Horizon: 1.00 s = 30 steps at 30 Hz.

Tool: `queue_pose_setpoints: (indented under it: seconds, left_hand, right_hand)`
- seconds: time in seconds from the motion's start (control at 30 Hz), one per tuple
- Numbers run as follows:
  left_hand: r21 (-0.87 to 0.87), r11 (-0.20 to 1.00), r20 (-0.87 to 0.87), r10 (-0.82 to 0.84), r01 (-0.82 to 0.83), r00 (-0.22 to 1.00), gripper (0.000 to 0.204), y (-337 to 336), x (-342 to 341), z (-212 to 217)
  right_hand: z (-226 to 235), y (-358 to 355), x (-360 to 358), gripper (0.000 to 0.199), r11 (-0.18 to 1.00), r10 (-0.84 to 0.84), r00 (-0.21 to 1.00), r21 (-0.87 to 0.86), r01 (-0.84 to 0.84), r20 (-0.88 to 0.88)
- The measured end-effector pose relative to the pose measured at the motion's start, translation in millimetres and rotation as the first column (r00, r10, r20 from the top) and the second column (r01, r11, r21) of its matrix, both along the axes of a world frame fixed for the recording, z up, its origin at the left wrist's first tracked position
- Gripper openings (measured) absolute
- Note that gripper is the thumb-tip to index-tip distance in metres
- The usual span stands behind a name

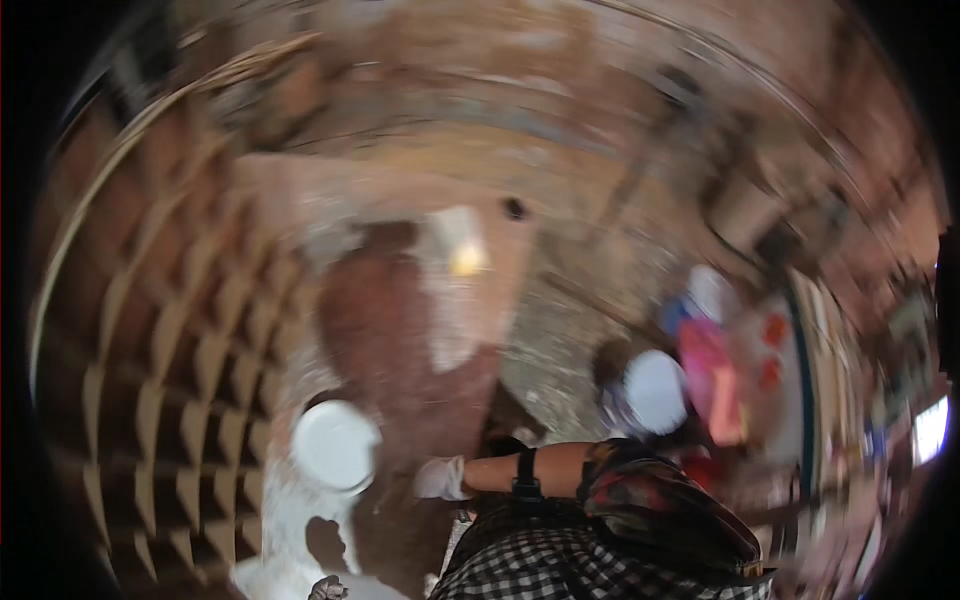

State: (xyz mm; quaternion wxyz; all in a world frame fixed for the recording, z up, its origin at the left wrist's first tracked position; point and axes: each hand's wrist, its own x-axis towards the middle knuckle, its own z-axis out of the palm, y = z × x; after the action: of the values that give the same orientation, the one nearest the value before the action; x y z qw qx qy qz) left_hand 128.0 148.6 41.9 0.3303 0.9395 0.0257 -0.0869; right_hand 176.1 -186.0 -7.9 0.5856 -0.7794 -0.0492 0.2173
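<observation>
Though the whole view is smeared by motion, one hand [440, 478] shows near the bottom centre, pale with a white coating or glove. It reaches leftward at the end of a bare forearm [545, 468] that wears a dark band [526, 472] by the wrist. From the way the arm crosses in from the right above a checked garment [560, 570], it reads as the right hand, though the blur leaves that unsure. Its fingers look loosely curled, and how far it is open, or whether it has hold of anything, cannot be told.

Just to the left of that hand, and apart from it, sits a round white bowl-like thing [335, 445]. It rests on a white-splashed patch [290, 530] that runs down to the lower edge. A small greyish shape [328, 588] at the bottom edge may be the other hand, but it is too blurred to judge.

Further out, reddish-brown ground [390, 330] carries another white streak [455, 290] with a yellowish spot [467, 260]. A honeycomb brick wall [170, 370] curves up the left side. To the right lie a second round white thing [655, 390] and pink [712, 375] and red objects [772, 330], all indistinct.
</observation>
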Motion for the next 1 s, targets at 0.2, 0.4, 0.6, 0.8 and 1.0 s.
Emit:
queue_pose_setpoints:
  seconds: [0.2,0.4,0.6,0.8,1.0]
  left_hand:
    - [-0.095,0.88,-0.068,-0.472,0.465,0.879,0.025,-114,29,-4]
    - [-0.146,0.708,-0.182,-0.706,0.691,0.684,0.033,-169,6,-2]
    - [-0.186,0.539,-0.296,-0.828,0.821,0.476,0.042,-220,-48,-3]
    - [-0.307,0.229,-0.289,-0.947,0.924,0.139,0.05,-281,-119,-18]
    - [-0.273,0.42,-0.38,-0.874,0.865,0.304,0.034,-359,-209,-27]
  right_hand:
    - [20,-72,-100,0.029,0.712,-0.415,0.829,0.433,0.553,-0.375]
    - [7,-84,-159,0.026,0.295,-0.693,0.563,0.534,0.792,-0.451]
    - [-47,-130,-265,0.008,-0.083,-0.695,0.385,0.601,0.795,-0.607]
    - [-86,-177,-430,0.022,-0.308,-0.667,0.392,0.714,0.629,-0.634]
    - [-117,-172,-543,0.021,-0.37,-0.758,-0.127,0.261,0.892,-0.64]
